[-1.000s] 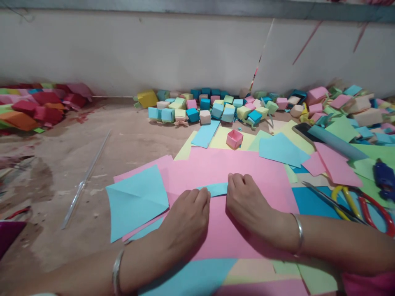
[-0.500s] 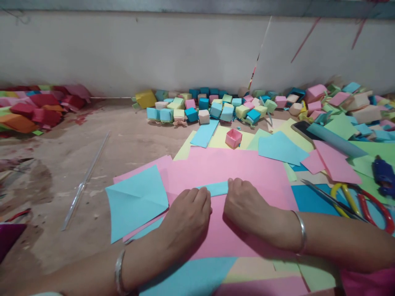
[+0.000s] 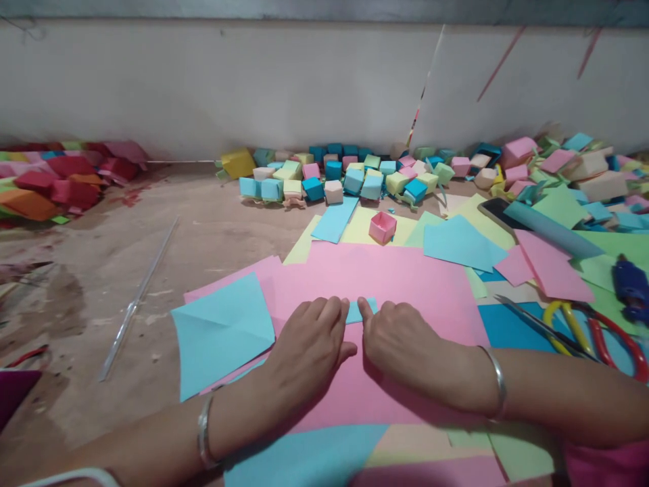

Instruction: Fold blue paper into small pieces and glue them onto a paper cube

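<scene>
A narrow folded strip of light blue paper lies on a large pink sheet, partly hidden by my hands. My left hand presses its fingertips, held together, over the strip's left part, its thumb sticking out to the right. From the other side my right hand bears on the strip with its index finger, the other fingers curled in. Left of my left hand is a creased light blue square sheet. A small open pink paper box stands beyond the strip.
Scissors with red and yellow handles and a dark blue glue gun lie at right, near a phone. Small paper cubes line the wall. A clear glue stick and red paper pieces are at left.
My right hand has shifted slightly left and its index finger now points out onto the strip. My left hand has moved up and right with its thumb out. Less of the strip shows.
</scene>
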The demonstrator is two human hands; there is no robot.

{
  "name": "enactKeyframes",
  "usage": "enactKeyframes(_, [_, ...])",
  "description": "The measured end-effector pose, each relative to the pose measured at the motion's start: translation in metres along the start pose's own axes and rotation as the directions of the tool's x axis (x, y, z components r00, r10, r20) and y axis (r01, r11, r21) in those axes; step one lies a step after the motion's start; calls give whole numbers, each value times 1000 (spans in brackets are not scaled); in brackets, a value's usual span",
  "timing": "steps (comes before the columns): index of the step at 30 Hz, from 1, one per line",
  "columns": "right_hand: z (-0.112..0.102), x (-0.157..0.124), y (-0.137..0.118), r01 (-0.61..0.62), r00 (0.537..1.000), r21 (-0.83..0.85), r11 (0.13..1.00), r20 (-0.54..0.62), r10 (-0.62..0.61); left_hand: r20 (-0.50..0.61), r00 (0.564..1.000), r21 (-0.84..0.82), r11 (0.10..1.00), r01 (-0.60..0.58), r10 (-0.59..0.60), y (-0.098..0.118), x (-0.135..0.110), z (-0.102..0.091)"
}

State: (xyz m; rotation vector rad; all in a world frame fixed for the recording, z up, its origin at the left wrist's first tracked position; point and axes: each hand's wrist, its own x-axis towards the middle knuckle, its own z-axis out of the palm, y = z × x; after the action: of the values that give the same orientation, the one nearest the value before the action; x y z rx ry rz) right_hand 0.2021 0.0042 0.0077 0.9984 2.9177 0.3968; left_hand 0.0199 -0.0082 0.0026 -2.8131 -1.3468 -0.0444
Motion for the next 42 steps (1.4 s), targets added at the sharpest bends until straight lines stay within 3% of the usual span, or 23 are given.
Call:
enactKeyframes(7, [4,0,1,-1,1000,47,999,14,1,26,998,167,984,58,-64,4,-8,-10])
enactKeyframes(13, [11,1,6,-21,999,90,996,45,17,-87,988,188,971,145,-131,-6,-11,-19])
enactKeyframes(16, [7,4,14,-26,994,143,989,105,11,-124,978,107,978,179,-166,-13,-8,-20])
enactKeyframes(22, [-11,10,35,-108,956,272,956,292,25,-70,990,-238,966,103,-122,-27,-1,-4])
enactKeyframes(24, [-10,11,39,-143,964,297,944,259,65,-108,986,-276,957,95,-129,-31,0,0])
enactKeyframes(29, [3,18,42,-260,963,311,914,13,269,-230,966,-258,964,61,-122,-37,0,7])
enactKeyframes(34, [13,25,44,-257,950,394,883,-67,306,-340,927,-239,968,80,-160,-36,-3,12])
enactKeyframes(36, [14,26,44,-271,930,531,802,-69,360,-373,913,-230,970,79,-163,-33,-5,9])
enactKeyframes(37, [13,26,43,-268,923,643,717,-40,382,-378,914,-219,973,65,-147,-31,-6,7])
enactKeyframes(39, [12,27,41,-252,915,869,427,71,397,-379,922,-198,980,6,-83,-27,-7,2])
enactKeyframes(41, [10,29,40,-244,898,962,121,177,403,-398,917,-220,973,-75,-19,-24,-8,-2])
enactKeyframes(42, [10,29,40,-237,884,971,22,206,420,-413,911,-266,958,-107,-13,-24,-8,-5])
